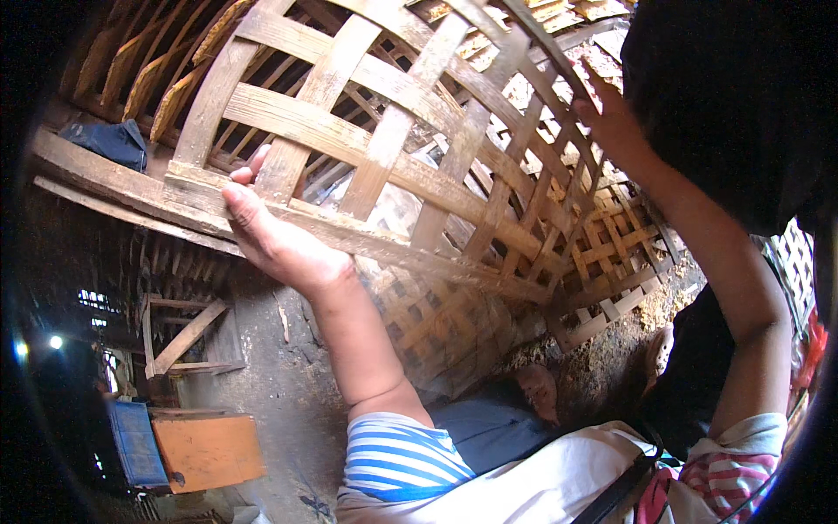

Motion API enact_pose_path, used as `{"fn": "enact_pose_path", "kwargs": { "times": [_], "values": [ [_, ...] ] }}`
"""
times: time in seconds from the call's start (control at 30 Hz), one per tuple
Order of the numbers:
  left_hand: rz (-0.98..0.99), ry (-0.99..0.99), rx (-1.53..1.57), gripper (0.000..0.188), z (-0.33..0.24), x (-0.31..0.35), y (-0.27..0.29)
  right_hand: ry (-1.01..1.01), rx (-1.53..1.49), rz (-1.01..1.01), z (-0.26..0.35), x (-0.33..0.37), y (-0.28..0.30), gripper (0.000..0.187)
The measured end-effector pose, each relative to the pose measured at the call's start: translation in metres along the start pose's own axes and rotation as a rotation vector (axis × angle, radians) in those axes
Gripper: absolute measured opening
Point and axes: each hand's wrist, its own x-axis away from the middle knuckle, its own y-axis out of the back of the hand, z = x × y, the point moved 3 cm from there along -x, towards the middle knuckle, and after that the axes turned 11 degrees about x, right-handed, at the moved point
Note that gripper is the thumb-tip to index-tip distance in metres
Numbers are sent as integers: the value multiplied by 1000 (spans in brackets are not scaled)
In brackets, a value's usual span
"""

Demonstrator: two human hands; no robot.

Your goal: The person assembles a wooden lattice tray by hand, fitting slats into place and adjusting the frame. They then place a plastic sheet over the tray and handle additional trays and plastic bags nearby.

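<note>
Your left hand [284,249] grips the lower edge of a large woven bamboo panel [415,109], just left of the frame's centre, with the thumb on the near side and fingertips showing behind the strip. The panel is tilted and fills the upper middle of the frame, its wide slats crossing in an open lattice. Your right hand [615,131] is at the panel's far edge in the upper right, fingers reaching up along it; you cannot tell from this view whether it is closed around the edge.

Below the panel's right corner, right of centre, you have a second woven lattice [607,253]. A wooden beam [109,179] runs across the upper left, with a dark blue cloth bundle [109,142] lying on it. Under that, at the left of the frame, stands a braced wooden frame [188,336]. At the lower left, a blue panel [138,445] sits beside an orange board [209,452]. Your blue-and-white striped sleeve [401,458] shows at bottom centre, and your red-and-white striped sleeve [738,476] at lower right.
</note>
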Motion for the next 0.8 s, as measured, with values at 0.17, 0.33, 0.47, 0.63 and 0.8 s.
{"fn": "enact_pose_path", "kwargs": {
  "times": [0.17, 0.33, 0.47, 0.63, 0.8],
  "values": [
    [-49, -1, -124, 39, 23, 22, -9, 304, -14, 299, 56, 73, -20, 48],
    [-3, 48, -51, 35, 39, 26, -25, 323, 42, 719, 83, 104, 5, 34],
    [76, -48, -83, 31, 48, 22, -21, 116, -72, 852, 73, 95, 14, 32],
    [193, -142, -119, 38, 49, 29, -36, -64, -225, 840, 66, 87, 22, 33],
    [188, -172, -150, 37, 48, 32, -41, 6, -459, 803, 104, 93, 29, 31]
  ]
}}
